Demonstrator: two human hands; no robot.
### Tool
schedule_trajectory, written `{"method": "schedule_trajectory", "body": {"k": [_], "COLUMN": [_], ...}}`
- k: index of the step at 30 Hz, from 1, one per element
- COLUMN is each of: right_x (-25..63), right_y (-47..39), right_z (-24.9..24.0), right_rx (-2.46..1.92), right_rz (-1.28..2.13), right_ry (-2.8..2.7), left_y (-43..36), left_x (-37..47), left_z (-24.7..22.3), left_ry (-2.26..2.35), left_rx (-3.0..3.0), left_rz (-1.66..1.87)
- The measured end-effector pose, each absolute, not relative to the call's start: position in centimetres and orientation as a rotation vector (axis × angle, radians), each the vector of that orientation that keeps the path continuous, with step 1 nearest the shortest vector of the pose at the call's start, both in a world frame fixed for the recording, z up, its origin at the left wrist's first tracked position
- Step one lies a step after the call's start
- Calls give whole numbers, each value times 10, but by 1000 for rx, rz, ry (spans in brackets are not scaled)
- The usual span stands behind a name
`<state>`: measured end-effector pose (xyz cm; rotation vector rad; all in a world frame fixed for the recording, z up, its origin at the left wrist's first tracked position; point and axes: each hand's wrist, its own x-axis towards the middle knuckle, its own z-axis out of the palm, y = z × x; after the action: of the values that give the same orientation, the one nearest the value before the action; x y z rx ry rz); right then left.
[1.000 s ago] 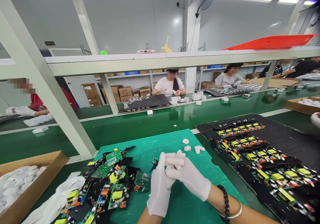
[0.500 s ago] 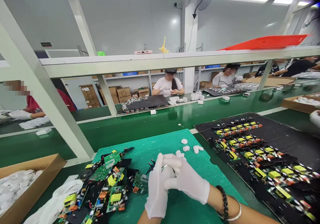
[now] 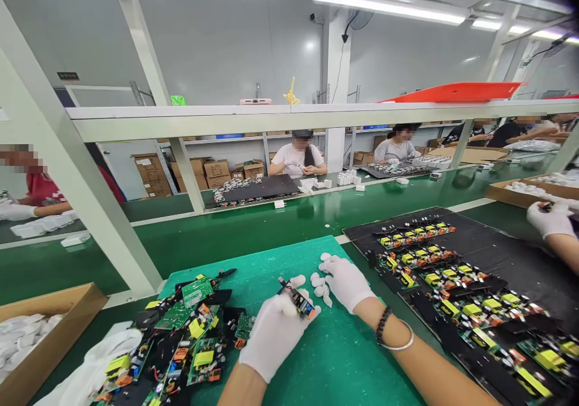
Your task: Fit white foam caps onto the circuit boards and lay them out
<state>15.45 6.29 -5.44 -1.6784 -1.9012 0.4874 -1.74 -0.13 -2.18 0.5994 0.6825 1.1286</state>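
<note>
My left hand (image 3: 274, 333), in a white glove, is closed around a small circuit board (image 3: 298, 300) with dark, blue and orange parts, tilted above the green mat (image 3: 271, 261). A white rounded piece (image 3: 297, 281) shows at the board's far end; whether it is attached I cannot tell. To the right, my gloved right hand (image 3: 347, 282) reaches down with fingers apart over small white pieces (image 3: 319, 285). Its fingertips are at the far pieces, and the contact is partly hidden. Left of my left hand lies a heap of circuit boards (image 3: 199, 327) with yellow and orange parts.
A black board (image 3: 434, 297) at right carries rows of circuit boards. Cardboard boxes of white pieces stand at left (image 3: 67, 321) and far right (image 3: 511, 196). A white post (image 3: 113, 201) rises at left. A co-worker's gloved hand (image 3: 549, 218) is at the right edge; other people sit across.
My hands were together around something mostly hidden. They have parted: my left hand now shows the circuit board, and my right hand has moved away to the white pieces. The view has shifted slightly.
</note>
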Motion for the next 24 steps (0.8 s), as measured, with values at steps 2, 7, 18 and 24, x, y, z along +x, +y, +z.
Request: {"method": "schedule_trajectory", "body": {"k": [2, 7, 18, 24], "right_x": [153, 156, 175, 173], "right_y": [66, 72, 83, 94], "right_z": [-57, -61, -62, -73], "right_rx": [-1747, -1788, -1672, -1639], "right_rz": [381, 251, 162, 222], "right_ry": [-1902, -1915, -1842, -1880], "left_y": [-2, -3, 0, -7], "left_x": [-16, -14, -39, -26], "left_z": [-24, -16, -29, -16], "left_ry": [637, 732, 647, 590], "left_rx": [600, 419, 498, 497], "left_rz": [1089, 1159, 1137, 1126]}}
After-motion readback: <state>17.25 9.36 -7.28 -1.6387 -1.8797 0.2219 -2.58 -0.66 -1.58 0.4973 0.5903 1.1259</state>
